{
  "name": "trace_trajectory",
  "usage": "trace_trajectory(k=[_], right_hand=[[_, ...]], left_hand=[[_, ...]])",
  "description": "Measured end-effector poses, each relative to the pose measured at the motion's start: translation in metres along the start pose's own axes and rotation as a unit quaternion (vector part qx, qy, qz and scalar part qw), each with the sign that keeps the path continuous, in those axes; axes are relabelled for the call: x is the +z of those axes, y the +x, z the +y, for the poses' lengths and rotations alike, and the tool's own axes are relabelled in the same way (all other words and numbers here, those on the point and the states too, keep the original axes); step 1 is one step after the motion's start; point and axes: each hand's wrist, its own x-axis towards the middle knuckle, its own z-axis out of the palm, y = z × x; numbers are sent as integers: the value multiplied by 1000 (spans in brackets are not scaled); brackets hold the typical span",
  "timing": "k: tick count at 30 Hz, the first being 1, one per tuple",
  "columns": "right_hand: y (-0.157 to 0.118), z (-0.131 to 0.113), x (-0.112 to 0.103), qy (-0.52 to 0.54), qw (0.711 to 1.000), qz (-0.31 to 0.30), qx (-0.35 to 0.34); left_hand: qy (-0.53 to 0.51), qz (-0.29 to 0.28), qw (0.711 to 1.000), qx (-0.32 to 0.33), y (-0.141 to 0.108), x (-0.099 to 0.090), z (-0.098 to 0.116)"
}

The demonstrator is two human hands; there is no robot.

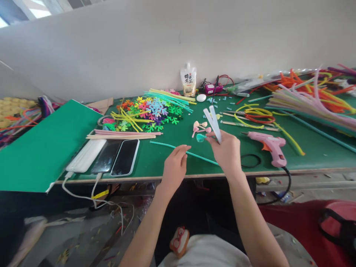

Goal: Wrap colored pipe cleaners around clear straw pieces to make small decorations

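Left hand (174, 165) sits at the near edge of the green counter (155, 159), fingertips pinched on a teal pipe cleaner (167, 145) that lies flat, running from left of the hand to under the right one. Right hand (226, 150) is curled shut around white scissors (213, 120), blades pointing up and away. A small teal piece (200, 137) sits just left of its fingers. Pink glue gun (268, 142) lies to the right, apart.
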Motion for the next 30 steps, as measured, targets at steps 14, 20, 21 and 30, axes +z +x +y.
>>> trace_trajectory(k=[14, 20, 21, 30], right_hand=[[0, 19, -20, -21, 998, -49, -20], [-13, 2, -21, -55, 978, -137, -148], [-16, 0, -20, -62, 971, -153, -172], [-34, -17, -17, -118, 924, -305, -199]], left_hand=[[89, -62, 994, 10, 4, 8, 1], [11, 115, 982, 152, -2, -12, 30], [35, 115, 974, 193, -2, -16, 35], [324, -81, 925, 183, -2, -21, 36]])
